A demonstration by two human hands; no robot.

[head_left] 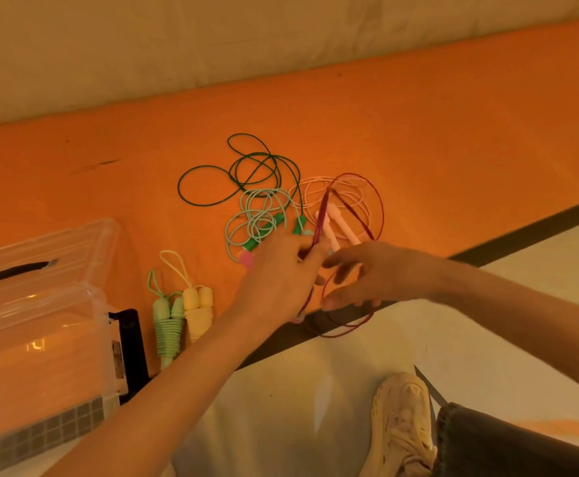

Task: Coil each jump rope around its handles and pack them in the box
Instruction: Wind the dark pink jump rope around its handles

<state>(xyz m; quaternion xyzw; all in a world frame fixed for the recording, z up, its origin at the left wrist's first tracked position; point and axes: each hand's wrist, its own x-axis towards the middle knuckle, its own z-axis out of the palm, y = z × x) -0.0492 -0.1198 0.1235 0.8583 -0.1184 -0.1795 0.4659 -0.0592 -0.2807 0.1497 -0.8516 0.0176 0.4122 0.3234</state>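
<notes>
Over table edge, left hand [282, 277] gripping red rope [319, 218]

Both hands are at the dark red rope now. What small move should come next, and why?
Probably the right hand should wind one more loop of the dark red rope toward the left hand, which grips that rope. Much of it lies loose over the pink rope, and a loop hangs past the orange table edge.

Orange table [418, 132]; dark red cord [379, 201] running through the left hand [281, 273] fingers, pale pink handles [336, 225] just beyond the fingertips, dark green cord [212, 173] farther out; mint [167, 321] and yellow [196, 315] coiled ropes beside the clear box [40, 304]
</notes>
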